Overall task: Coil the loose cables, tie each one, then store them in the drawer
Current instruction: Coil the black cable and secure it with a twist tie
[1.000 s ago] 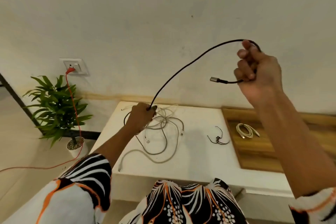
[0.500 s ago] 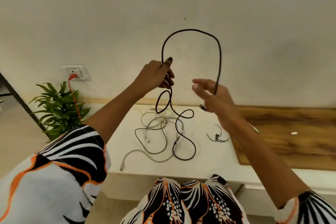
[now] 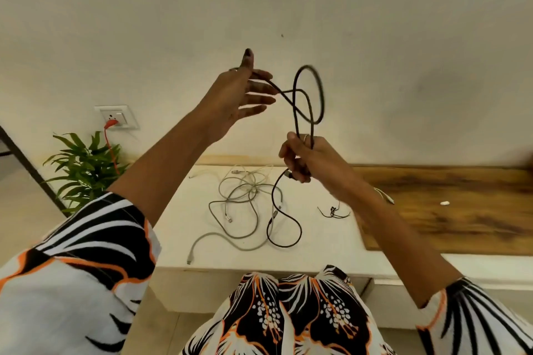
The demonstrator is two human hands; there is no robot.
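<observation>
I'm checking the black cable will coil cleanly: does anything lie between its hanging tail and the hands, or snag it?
Possibly. The black cable is looped in the right hand and pinched by the left hand; its tail drops onto the white table beside the grey cables and may cross them. No drawer is visible.

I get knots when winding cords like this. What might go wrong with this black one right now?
The black cable already crosses itself above the right hand, so the loop may twist into a figure-eight. Its tail lies over the grey cables on the white table and may drag them along. The left hand holds it only lightly.
</observation>
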